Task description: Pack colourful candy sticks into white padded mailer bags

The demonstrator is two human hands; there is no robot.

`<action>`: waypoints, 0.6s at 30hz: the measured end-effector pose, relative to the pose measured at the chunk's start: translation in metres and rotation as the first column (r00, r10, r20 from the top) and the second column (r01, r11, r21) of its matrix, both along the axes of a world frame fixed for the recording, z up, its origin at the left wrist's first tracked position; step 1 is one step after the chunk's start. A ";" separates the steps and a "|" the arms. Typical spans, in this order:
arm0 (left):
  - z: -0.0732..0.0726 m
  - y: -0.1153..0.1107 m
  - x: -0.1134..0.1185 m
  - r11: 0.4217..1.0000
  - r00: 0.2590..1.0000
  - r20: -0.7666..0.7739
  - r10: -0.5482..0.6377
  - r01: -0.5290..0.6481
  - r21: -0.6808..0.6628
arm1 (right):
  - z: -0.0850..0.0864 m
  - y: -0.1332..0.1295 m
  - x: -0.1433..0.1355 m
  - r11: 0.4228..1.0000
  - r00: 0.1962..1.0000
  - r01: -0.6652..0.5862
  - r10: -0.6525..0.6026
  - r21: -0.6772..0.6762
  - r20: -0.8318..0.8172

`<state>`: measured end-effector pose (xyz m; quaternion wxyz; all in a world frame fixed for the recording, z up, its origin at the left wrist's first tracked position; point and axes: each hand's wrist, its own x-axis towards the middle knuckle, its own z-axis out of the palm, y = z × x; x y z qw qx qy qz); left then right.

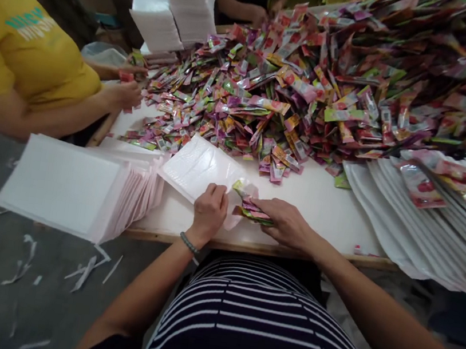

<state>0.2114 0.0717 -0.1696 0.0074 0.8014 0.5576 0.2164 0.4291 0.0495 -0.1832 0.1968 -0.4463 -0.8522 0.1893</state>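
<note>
A white padded mailer [200, 164] lies slantwise on the table before me, its mouth toward the right. My left hand [211, 209] is closed on the edge near that mouth, a beaded bracelet on its wrist. My right hand [285, 221] grips a small bunch of colourful sachets [253, 210], pink and green, at the mailer's opening. Whether the sachet tips are inside the mouth I cannot tell. Just beyond the mailer rises a large heap of similar sachets [265, 98].
Stacked white mailers stand at the left edge [62, 185], the right [417, 223] and the far left [186, 12]. A co-worker in a yellow shirt [42, 49] handles sachets at left; another person's arm [242, 11] shows behind the heap. Paper scraps [87, 272] litter the floor.
</note>
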 end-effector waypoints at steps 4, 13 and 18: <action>-0.004 -0.003 0.001 0.996 0.991 0.114 -0.076 0.070 0.062 | 0.001 0.002 -0.009 0.977 0.997 -0.034 0.018 0.209 0.080; -0.008 0.005 -0.004 0.993 0.974 0.201 0.101 -0.088 -0.075 | 0.004 -0.019 0.001 0.968 0.984 -0.179 0.172 0.178 0.054; -0.009 0.003 -0.001 0.998 0.988 0.142 -0.064 0.062 0.023 | 0.010 -0.012 0.010 0.989 0.984 -0.150 0.148 0.014 0.100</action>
